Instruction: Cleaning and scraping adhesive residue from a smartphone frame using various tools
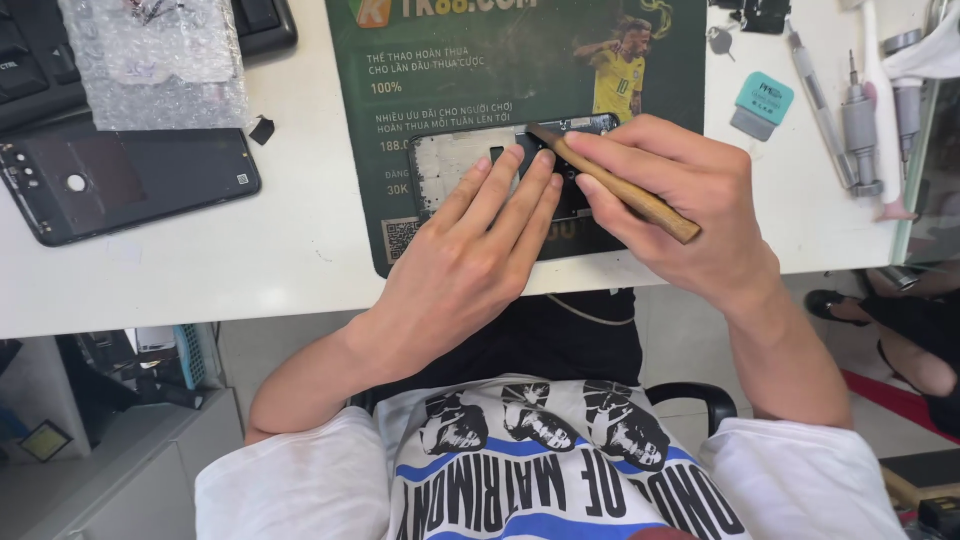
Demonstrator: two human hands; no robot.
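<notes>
An opened phone body [455, 160] with a silvery inner frame lies on a dark green printed mat [440, 70] on the white table. My left hand [470, 265] lies flat on it, fingers together, pressing it down. My right hand [670, 195] grips a wooden-handled tool [625, 190] like a pen. The tool's dark tip [535, 130] touches the phone's top edge, just past my left fingertips. Much of the phone is hidden under both hands.
A black phone back cover [120, 185] lies at the left, with bubble wrap [155, 60] and a keyboard [30, 70] behind it. At the right are a teal scraper [760, 105] and grey screwdrivers [860, 125]. The table edge [200, 305] runs close to my body.
</notes>
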